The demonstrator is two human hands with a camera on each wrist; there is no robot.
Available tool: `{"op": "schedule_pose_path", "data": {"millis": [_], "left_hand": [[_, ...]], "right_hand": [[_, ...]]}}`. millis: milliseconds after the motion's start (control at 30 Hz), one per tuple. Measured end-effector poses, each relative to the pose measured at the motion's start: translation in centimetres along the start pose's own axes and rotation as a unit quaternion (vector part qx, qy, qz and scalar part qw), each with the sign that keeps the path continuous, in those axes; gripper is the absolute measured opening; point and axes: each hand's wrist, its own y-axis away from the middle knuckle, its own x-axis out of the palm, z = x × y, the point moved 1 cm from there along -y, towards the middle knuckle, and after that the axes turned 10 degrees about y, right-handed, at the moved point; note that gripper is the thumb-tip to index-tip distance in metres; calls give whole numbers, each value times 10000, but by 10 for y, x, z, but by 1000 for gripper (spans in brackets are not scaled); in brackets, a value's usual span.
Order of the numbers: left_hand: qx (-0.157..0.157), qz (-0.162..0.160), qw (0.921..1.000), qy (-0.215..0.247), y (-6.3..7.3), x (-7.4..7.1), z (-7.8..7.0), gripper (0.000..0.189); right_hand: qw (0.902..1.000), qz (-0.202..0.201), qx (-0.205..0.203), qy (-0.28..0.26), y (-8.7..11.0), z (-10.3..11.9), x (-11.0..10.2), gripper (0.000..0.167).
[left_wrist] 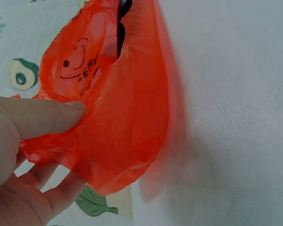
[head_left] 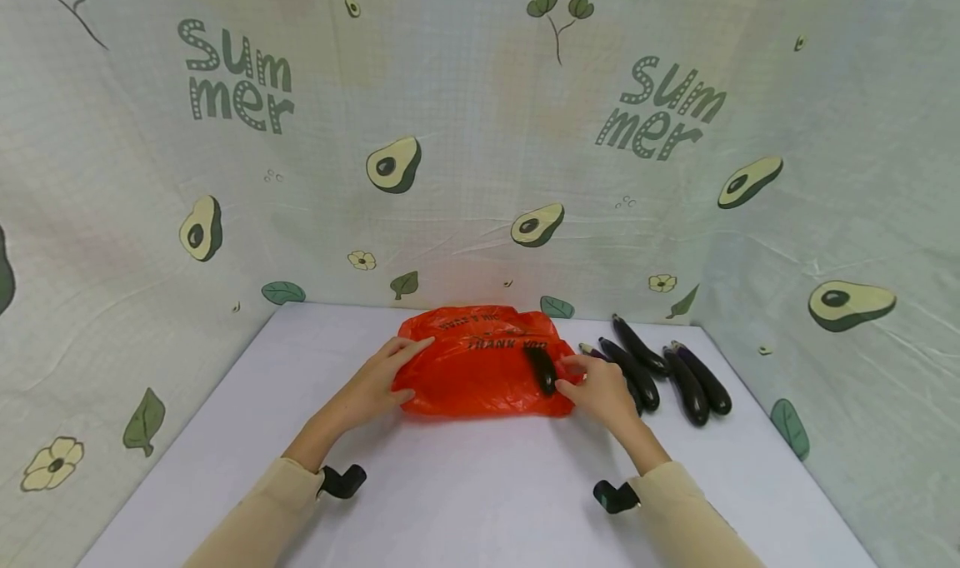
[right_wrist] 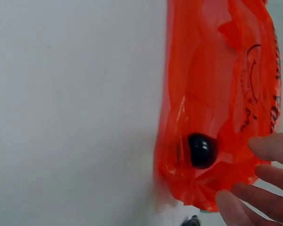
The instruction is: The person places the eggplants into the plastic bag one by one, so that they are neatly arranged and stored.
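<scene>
Pinched the left end of a thin red plastic bag [head_left: 465, 376] with the left hand [head_left: 375, 382], with the thumb over the crinkled film and the fingers behind it. Wore a loose beige sleeve [head_left: 262, 510] behind that grip. Saw the translucent film run rightward from the pinch in creases and soft folds, printed with black lettering. Found one glossy, near-black eggplant [head_left: 542, 371] in the bag's mouth, well apart from the left-hand pinch and just beside the right hand [head_left: 602, 387], with its smooth, rounded end nearest the body. Held the right hand slack and unclenched at the bag's right edge, with the fingers parted. Could not tell contact between those fingertips and the film from a near miss. Saw five more eggplants [head_left: 633, 374] just right of and beyond that hand, slim, shiny and slanted, with bulging lower ends and tapered tops, partly hidden at the left of the cluster. Worked over a pale, finely textured table [head_left: 465, 493] beneath both hands, facing a faintly wrinkled cloth [head_left: 450, 77] beyond them, printed with avocados and leaves.
</scene>
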Motion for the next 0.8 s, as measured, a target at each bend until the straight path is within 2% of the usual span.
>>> {"op": "schedule_pose_path", "data": {"millis": [167,367,600,800], "left_hand": [[-18,-38,10000,-80,1,-2,2,87],[-35,-16,10000,-64,1,-3,3,88],[-46,-24,10000,-72,1,-2,5,88],[-92,11,10000,-3,1,-1,6,88]], "right_hand": [[9994,-250,-200,120,4,-10,-24,46],[9978,-377,-78,531,3,-32,-42,55],[9959,-207,196,857,3,-63,-43,62],[9950,-55,348,939,4,-83,-34,64]]}}
